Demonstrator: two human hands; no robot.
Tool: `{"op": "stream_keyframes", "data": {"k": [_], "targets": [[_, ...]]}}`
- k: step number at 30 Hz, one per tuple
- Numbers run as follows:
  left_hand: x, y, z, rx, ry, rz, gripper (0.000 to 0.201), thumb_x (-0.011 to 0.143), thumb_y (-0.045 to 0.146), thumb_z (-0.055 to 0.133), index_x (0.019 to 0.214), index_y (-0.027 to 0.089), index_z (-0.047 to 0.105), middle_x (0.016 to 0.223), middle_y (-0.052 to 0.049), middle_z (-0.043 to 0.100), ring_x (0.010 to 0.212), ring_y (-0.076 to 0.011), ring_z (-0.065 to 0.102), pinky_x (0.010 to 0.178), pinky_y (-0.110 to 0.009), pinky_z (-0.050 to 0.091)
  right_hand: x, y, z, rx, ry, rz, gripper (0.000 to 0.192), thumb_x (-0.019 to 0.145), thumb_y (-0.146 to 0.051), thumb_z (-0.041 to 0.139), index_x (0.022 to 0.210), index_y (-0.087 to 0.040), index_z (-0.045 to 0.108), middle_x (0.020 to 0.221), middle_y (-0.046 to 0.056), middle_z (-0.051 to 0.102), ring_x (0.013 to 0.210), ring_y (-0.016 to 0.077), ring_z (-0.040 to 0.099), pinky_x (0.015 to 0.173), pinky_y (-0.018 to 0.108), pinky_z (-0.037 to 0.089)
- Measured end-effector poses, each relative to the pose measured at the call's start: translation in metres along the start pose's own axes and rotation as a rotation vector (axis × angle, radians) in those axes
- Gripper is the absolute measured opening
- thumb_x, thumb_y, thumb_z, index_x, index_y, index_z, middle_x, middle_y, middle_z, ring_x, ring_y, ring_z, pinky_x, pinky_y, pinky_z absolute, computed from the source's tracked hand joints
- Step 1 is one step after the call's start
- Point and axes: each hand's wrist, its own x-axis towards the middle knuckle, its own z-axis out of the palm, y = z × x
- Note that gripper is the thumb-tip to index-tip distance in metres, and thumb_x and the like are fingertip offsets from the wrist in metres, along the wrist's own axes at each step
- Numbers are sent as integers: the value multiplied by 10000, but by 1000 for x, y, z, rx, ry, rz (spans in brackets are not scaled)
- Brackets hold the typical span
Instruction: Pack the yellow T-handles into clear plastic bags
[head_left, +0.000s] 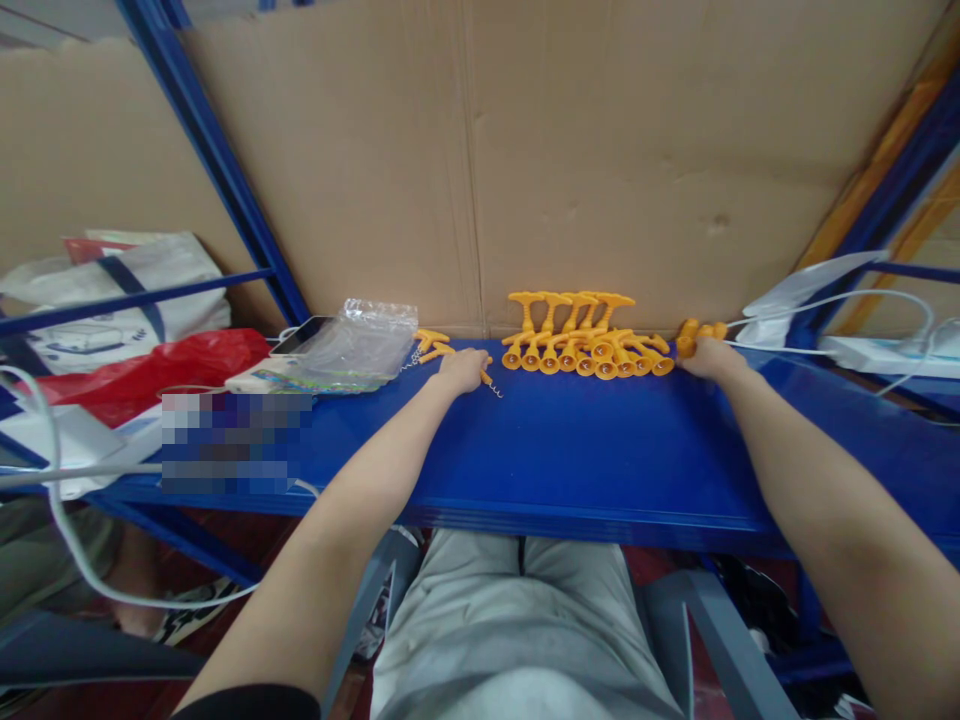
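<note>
My left hand is closed around an orange-handled corkscrew, its metal spiral poking out to the right over the blue table. Just left of that hand lie a few more corkscrews with orange T-handles and bare spirals. At the right, my right hand has its fingers closed at a small group of orange plastic pieces; exactly what it grips is partly hidden. Between the hands stands a stacked row of orange corkscrews, T-handles toward the back and bell-shaped ends facing me.
A tall cardboard sheet backs the blue table. Clear plastic bags and a red bag lie at left. White cables and a white box are at right. Another person's leg shows lower left.
</note>
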Motion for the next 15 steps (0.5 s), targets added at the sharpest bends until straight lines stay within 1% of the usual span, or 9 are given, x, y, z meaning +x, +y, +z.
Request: {"op": "stream_keyframes", "data": {"k": [1, 2, 3, 5, 7, 9, 12, 15], "targets": [[1, -1, 1, -7, 12, 2, 269, 903, 148, 449, 1109, 213, 609, 1209, -87, 649, 1133, -239, 604, 893, -313, 459, -3, -3, -5, -41, -63, 90, 374, 804, -294, 634, 1109, -78, 630, 1065, 201, 668, 995, 305, 650, 787, 380, 518], [2, -1, 2, -14, 29, 8, 268, 891, 134, 456, 1095, 214, 610, 1186, -84, 655, 1116, -238, 611, 877, -310, 462, -7, -7, -10, -60, -91, 146, 415, 820, -278, 617, 1171, -58, 596, 1134, 225, 643, 1059, 309, 632, 821, 377, 511], [3, -2, 3, -23, 49, 17, 267, 877, 119, 465, 1079, 215, 610, 1159, -79, 662, 1099, -236, 616, 862, -305, 464, -10, -11, -15, -60, -92, 160, 434, 837, -268, 595, 1213, -53, 569, 1180, 235, 624, 1096, 310, 618, 837, 371, 506], [6, -3, 5, -47, 101, 39, 264, 851, 91, 478, 1040, 220, 610, 1108, -70, 668, 1066, -229, 622, 839, -294, 463, -15, -19, -24, -48, -57, 172, 439, 865, -259, 556, 1249, -47, 542, 1217, 243, 610, 1131, 320, 604, 856, 375, 497], [8, -4, 8, -83, 160, 55, 271, 829, 69, 483, 1013, 222, 609, 1075, -71, 663, 1037, -230, 626, 828, -296, 464, -17, -28, -29, -41, 12, 152, 419, 872, -262, 539, 1236, -53, 547, 1205, 241, 619, 1129, 331, 604, 855, 380, 493], [10, -4, 10, -130, 222, 61, 286, 816, 57, 483, 1015, 219, 608, 1060, -82, 650, 1015, -239, 628, 826, -309, 468, -17, -36, -31, -34, 105, 74, 375, 867, -275, 539, 1183, -75, 573, 1170, 232, 634, 1094, 331, 616, 833, 381, 493], [12, -3, 13, -211, 315, 90, 289, 828, 76, 483, 1051, 214, 604, 1043, -92, 626, 999, -247, 625, 842, -328, 474, -19, -52, -29, -7, 227, -115, 314, 862, -307, 541, 1107, -120, 601, 1110, 208, 654, 1005, 317, 639, 786, 381, 499], [14, -2, 15, -279, 392, 150, 264, 851, 119, 482, 1067, 213, 603, 1032, -89, 609, 997, -242, 619, 863, -338, 481, -29, -74, -27, 11, 248, -283, 338, 871, -327, 524, 1141, -136, 597, 1131, 191, 653, 989, 312, 643, 779, 386, 504]]}}
